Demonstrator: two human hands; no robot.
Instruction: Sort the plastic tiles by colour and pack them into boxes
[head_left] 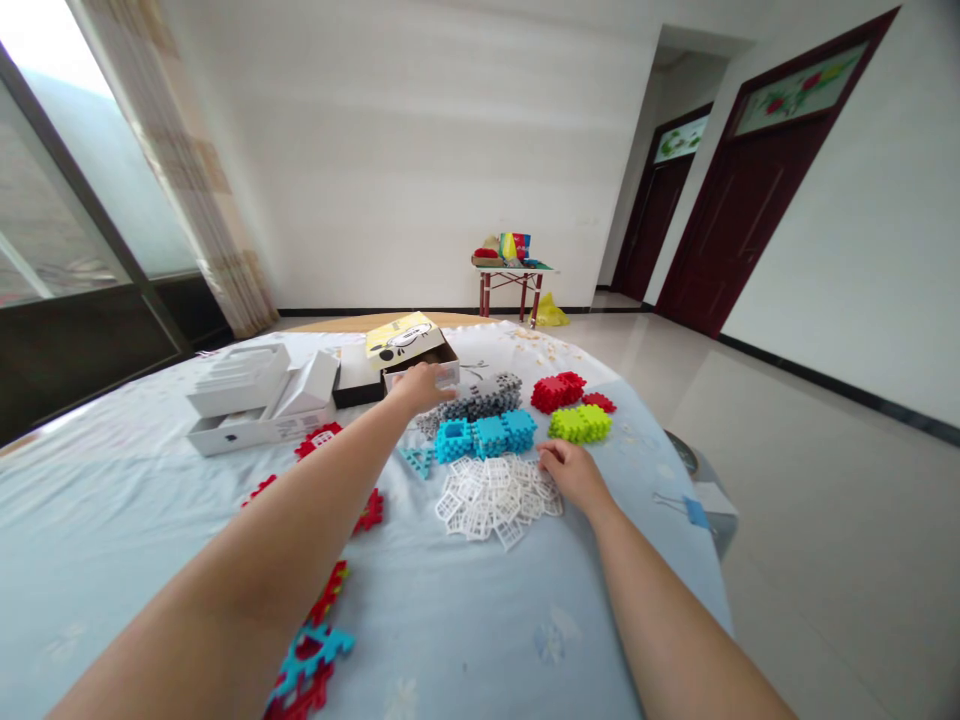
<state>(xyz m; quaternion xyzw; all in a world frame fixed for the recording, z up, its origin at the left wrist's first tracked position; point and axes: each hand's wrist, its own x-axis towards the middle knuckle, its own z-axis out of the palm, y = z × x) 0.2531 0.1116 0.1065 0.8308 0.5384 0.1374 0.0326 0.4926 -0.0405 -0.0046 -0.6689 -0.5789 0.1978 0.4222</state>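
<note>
My left hand [421, 388] reaches far forward to the front wall of an open white box [446, 372], beside the grey interlocking pieces [487, 398]. Its fingers stretch to the right, apart, and I see nothing held in them. My right hand [576, 472] rests at the right edge of a loose pile of white lattice pieces [491, 500], its fingers curled together; what is in them, if anything, is hidden. Between the hands stand rows of blue interlocking pieces [491, 435]. Green pieces [581, 424] and red pieces [556, 391] are stacked beyond my right hand.
A yellow lid [405, 338] leans on the open box. White boxes [247, 385] stand at the left. Joined red and blue pieces [311, 645] lie partly under my left forearm. A stool [712, 500] is beside the table's right edge, and a small table [514, 270] stands by the wall.
</note>
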